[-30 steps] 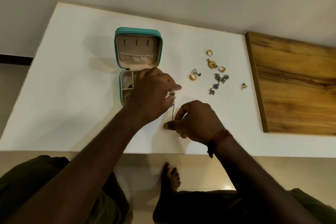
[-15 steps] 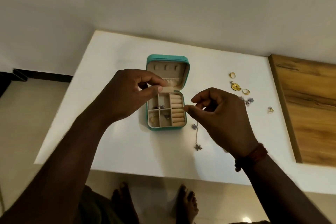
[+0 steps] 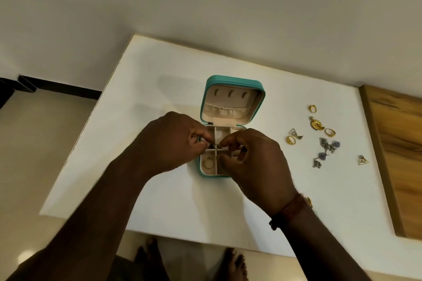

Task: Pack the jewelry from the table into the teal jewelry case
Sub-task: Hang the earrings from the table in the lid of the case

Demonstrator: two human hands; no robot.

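The teal jewelry case (image 3: 233, 82) lies open on the white table (image 3: 159, 75), lid up, beige compartments showing. A gold ring (image 3: 208, 162) sits in its near-left compartment. My left hand (image 3: 169, 146) and my right hand (image 3: 255, 166) meet over the case's middle, fingertips pinched together on a thin silver chain piece (image 3: 216, 144). My right hand hides the case's right side. Loose jewelry lies to the right: gold rings (image 3: 312, 108), a gold flower pendant (image 3: 317, 123), silver-blue earrings (image 3: 328, 146) and a triangle earring (image 3: 363, 160).
A wooden board (image 3: 397, 155) borders the table's right side. A small gold piece (image 3: 308, 202) peeks out behind my right wrist. The table's near edge is close to my bare feet (image 3: 233, 262) on the tiled floor.
Both hands have come together over the open case with the silver chain piece, which lay on the table beside the case half a second ago. The view has shifted.
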